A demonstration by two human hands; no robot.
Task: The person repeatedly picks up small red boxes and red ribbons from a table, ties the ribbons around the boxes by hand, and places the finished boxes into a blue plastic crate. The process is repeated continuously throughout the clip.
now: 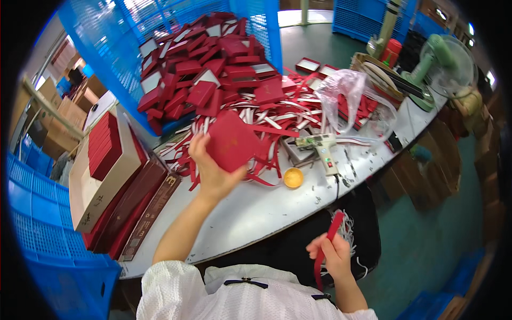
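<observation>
My left hand [212,173] grips a flat red box [233,141] by its near left edge and holds it over the white table. Its broad face is turned up toward me, with a faint mark in the middle. Lower right, off the table's front edge, my right hand [332,255] pinches a red ribbon strip [335,226] that stands up above the fingers and hangs below them. Beyond the held box lies a tangle of red and white strips [277,120]. A glue gun [326,153] rests on the table beside a small yellow cup [293,177].
A heap of red boxes [186,67] fills a blue crate [101,58] at the back. Left, a cream carton [80,176] with red boxes sits on stacked cartons. A clear plastic bag [341,93] and green fan [440,61] stand right. White threads lie on my dark lap [362,218].
</observation>
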